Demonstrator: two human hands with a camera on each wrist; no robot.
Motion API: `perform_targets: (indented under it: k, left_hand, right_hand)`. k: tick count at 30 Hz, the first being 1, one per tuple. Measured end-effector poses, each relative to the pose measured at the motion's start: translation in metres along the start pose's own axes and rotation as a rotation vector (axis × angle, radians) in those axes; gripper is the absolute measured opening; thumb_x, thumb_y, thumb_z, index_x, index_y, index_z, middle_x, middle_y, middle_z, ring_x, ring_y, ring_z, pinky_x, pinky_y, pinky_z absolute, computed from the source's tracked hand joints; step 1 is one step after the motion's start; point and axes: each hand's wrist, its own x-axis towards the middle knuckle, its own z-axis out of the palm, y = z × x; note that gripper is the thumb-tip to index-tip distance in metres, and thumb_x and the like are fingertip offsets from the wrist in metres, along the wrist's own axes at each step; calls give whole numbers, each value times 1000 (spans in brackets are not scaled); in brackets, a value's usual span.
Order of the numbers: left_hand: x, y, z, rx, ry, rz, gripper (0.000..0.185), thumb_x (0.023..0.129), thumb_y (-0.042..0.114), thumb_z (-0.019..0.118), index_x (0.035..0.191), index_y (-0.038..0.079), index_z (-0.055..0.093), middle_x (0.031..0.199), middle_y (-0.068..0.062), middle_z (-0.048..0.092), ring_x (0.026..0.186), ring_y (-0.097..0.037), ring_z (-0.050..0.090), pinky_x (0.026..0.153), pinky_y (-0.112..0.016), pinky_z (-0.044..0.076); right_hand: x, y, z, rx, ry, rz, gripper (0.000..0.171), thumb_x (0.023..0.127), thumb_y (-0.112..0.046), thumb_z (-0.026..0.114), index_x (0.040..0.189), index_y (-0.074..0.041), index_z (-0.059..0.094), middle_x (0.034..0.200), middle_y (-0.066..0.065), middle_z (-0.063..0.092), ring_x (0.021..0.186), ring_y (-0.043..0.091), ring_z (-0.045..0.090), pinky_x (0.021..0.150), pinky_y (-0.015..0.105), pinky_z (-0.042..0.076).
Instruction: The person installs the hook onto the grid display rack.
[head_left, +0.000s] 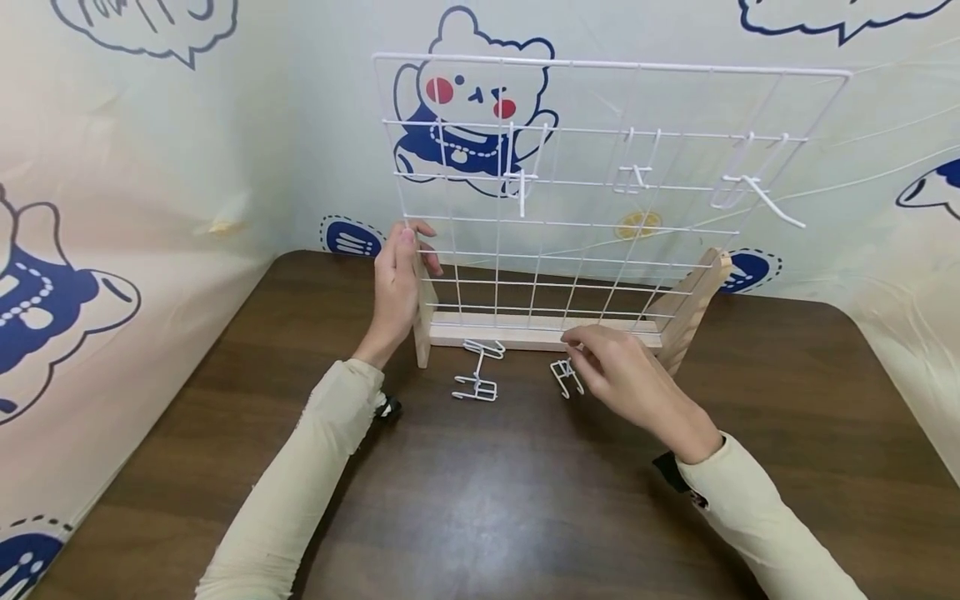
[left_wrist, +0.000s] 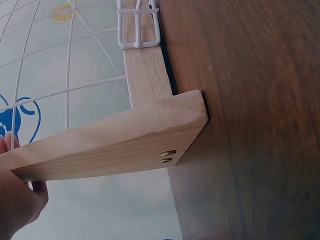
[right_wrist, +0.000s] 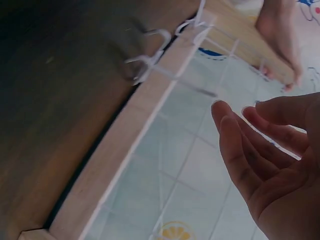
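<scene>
My left hand [head_left: 397, 279] grips the left wooden side piece [left_wrist: 100, 145] of a white wire grid rack [head_left: 555, 223], its fingers round both faces. In the left wrist view only part of that hand [left_wrist: 20, 200] shows. My right hand [head_left: 618, 371] hovers by the rack's front with fingers loosely bent. A small white wire hook [head_left: 564, 377] sits just left of it. In the right wrist view, that hook's [right_wrist: 147, 62] long prong points at the fingertips, with a small gap between. Another white hook [head_left: 477, 387] lies farther left, before the wooden base bar [head_left: 517, 332].
Three white hooks hang on the grid: a left one [head_left: 521, 187], a middle one [head_left: 636, 177] and a right one [head_left: 772, 200] with a long prong. The right wooden side piece [head_left: 693, 304] stands on the brown table [head_left: 480, 500]. Behind is a printed cloth [head_left: 322, 125].
</scene>
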Motion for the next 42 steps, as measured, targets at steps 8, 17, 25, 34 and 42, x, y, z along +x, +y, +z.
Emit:
perform_targets:
  k: [8, 17, 25, 34, 42]
  left_hand:
    - [-2, 12, 1, 1, -11, -11, 34, 109, 14, 29, 112, -11, 51, 84, -37, 51, 72, -44, 54, 73, -35, 53]
    - [-2, 6, -1, -3, 5, -19, 37, 110, 21, 31, 111, -7, 55, 80, -31, 54, 70, -36, 55, 68, -40, 48]
    - [-1, 0, -1, 1, -5, 11, 40, 110, 26, 32, 111, -6, 55, 78, -31, 54, 70, -42, 55, 67, -40, 49]
    - [0, -1, -1, 12, -8, 12, 39, 109, 31, 33, 110, 0, 57, 79, -30, 55, 71, -45, 55, 69, -40, 51]
    - [0, -1, 0, 2, -7, 5, 37, 110, 28, 32, 111, 0, 57, 79, -31, 54, 72, -44, 55, 70, -37, 50]
  right_hand:
    - [-5, 11, 13, -1, -116, 40, 15, 93, -5, 63, 106, -4, 71, 98, 4, 72, 84, 14, 65, 76, 38, 55]
    - [-7, 14, 20, 30, -216, 26, 14, 92, 4, 61, 93, -6, 71, 79, -2, 65, 68, 8, 52, 63, 29, 48]
    - [-7, 16, 15, 42, -241, 21, 12, 91, 4, 64, 90, -6, 72, 79, -2, 65, 69, 6, 54, 65, 29, 50]
    - [-7, 13, 10, 47, -244, 21, 7, 90, -2, 70, 87, -7, 73, 78, -3, 68, 68, 4, 58, 64, 29, 52]
    - [-6, 10, 13, 63, -272, 46, 6, 91, -6, 71, 85, -8, 71, 72, -8, 61, 59, 2, 49, 56, 23, 45]
